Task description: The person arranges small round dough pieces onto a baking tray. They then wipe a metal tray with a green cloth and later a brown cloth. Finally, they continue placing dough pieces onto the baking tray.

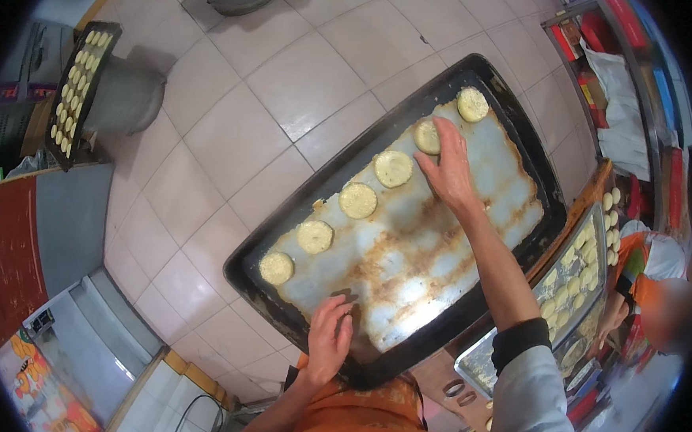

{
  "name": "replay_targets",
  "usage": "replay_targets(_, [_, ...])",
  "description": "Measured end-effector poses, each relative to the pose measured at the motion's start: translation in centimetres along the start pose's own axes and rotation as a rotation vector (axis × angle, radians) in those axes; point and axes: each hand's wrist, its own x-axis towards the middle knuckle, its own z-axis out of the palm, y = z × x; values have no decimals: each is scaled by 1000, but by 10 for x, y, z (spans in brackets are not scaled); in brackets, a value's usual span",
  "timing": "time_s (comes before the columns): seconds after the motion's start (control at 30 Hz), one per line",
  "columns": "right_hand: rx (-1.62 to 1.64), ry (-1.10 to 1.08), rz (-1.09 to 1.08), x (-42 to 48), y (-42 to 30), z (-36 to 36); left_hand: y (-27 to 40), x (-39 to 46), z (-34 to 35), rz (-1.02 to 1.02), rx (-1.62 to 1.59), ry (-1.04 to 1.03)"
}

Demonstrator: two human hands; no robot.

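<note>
A large black baking tray (397, 367) with a stained, shiny liner lies before me. Along its far long side runs a row of round, flat, pale yellow dough pieces, one of them a dough round (357, 200) near the middle. My right hand (450, 165) is at a dough round (427, 138), second from the right end, thumb and fingers around its near side; whether it grips it cannot be told. Farther right sits the end dough round (472, 104). My left hand (330, 339) hovers over the tray's near left edge, fingers apart, holding nothing.
At right, a metal tray (459, 360) of small dough pieces stands on a wooden table, beside a person in orange (640, 263). Ring cutters (453, 387) lie near my apron. A dark tray of small rounds (71, 90) rests at upper left by a grey bin (127, 95). Shelves stand right.
</note>
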Motion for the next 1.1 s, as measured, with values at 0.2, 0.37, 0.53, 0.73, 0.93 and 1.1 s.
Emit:
replay_targets(0.2, [344,-21,313,11,8,-6,0,-3,-1,-62,-44,-12])
replay_targets(0.37, [107,40,106,4,6,-2,-1,-6,0,-92,-80,-35])
replay_targets(0.53, [109,57,-53,-10,-34,-4,-1,-11,0,-185,-156,-36])
replay_targets(0.73, [-62,-283,-318,-22,-62,14,-2,-10,1,-113,-156,-28])
replay_targets(0.93, [75,-251,-254,-17,-45,19,-4,-2,-3,-33,-129,43])
replay_targets(1.1, [-13,-219,-272,-21,-54,14,-10,41,-18,183,159,115])
